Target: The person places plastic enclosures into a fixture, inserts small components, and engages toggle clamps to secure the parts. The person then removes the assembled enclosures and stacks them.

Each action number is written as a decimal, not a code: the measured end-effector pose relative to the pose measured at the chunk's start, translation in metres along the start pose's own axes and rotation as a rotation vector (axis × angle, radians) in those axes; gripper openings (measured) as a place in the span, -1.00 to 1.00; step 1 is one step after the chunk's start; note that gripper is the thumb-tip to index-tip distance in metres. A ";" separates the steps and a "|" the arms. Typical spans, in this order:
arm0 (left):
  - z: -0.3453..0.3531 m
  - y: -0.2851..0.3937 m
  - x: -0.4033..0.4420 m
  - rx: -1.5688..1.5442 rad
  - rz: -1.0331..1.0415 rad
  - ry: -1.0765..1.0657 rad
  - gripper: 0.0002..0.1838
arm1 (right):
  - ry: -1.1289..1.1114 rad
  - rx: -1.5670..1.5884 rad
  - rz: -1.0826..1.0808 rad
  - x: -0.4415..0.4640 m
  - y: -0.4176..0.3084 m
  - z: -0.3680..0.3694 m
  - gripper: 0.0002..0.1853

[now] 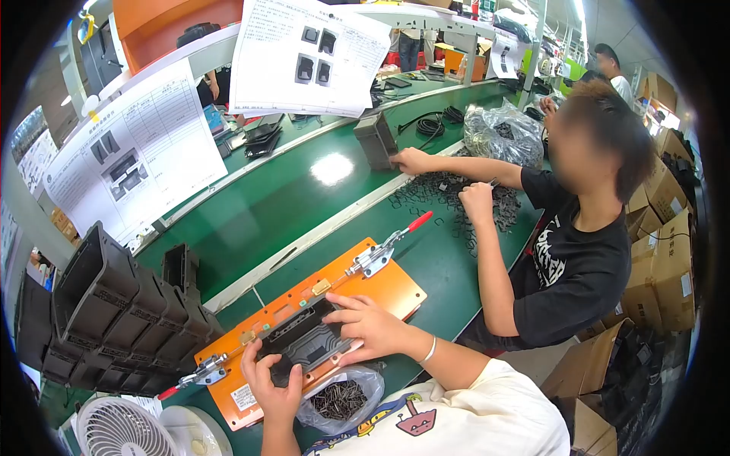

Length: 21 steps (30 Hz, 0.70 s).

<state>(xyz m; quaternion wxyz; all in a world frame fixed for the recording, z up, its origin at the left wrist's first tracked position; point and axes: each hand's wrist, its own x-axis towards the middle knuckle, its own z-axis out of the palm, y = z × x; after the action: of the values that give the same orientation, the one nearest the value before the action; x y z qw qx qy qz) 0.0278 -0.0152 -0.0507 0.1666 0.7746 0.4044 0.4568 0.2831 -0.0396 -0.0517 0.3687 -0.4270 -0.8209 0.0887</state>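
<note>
A black plastic housing [308, 338], open side up, sits in an orange jig plate [403, 292] on the green bench. At its left end, my left hand [274, 384] grips it with thumb and fingers curved around the edge. My right hand [369, 327] holds the right end, fingers over the far rim and thumb on the near side. Red-handled toggle clamps stand at both ends of the jig: one clamp [372, 262] at upper right, another clamp [204, 371] at lower left. Just below the jig, a clear plastic bag [376, 387] holds many small dark metal pieces.
Black housings [114, 304] are stacked at left, behind a white fan [122, 429]. Opposite, a co-worker [570, 251] touches a dark box-shaped part [375, 140] beside a pile of small black clips [449, 194]. Printed sheets [304, 61] hang above the conveyor [281, 190].
</note>
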 end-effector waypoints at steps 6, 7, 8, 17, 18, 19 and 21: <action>0.000 0.000 0.001 0.042 -0.004 -0.023 -0.69 | -0.039 0.016 0.016 0.002 0.001 -0.002 -0.55; -0.001 0.000 0.001 0.042 -0.018 -0.037 -0.68 | -0.049 0.034 0.030 0.003 0.000 -0.002 -0.53; -0.002 0.000 0.002 0.042 -0.031 -0.049 -0.68 | -0.040 0.044 0.014 0.004 0.000 -0.004 -0.54; -0.005 -0.003 0.003 0.044 0.022 -0.068 -0.63 | -0.086 -0.216 0.062 0.129 0.003 -0.025 -0.69; -0.006 -0.003 0.003 0.050 0.030 -0.072 -0.63 | -0.147 -0.291 0.049 0.156 0.007 -0.015 -0.67; -0.005 -0.005 0.002 0.050 0.048 -0.054 -0.63 | -0.202 -0.353 0.018 0.181 0.011 -0.003 -0.66; -0.007 -0.005 0.001 0.042 0.035 -0.059 -0.63 | -0.410 -0.485 0.028 0.231 0.020 0.028 -0.58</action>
<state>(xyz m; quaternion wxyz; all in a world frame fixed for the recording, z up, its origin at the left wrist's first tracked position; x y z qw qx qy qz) 0.0195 -0.0120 -0.0500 0.1542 0.7980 0.3953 0.4280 0.1928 0.1547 0.0418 0.0819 -0.4868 -0.8694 -0.0205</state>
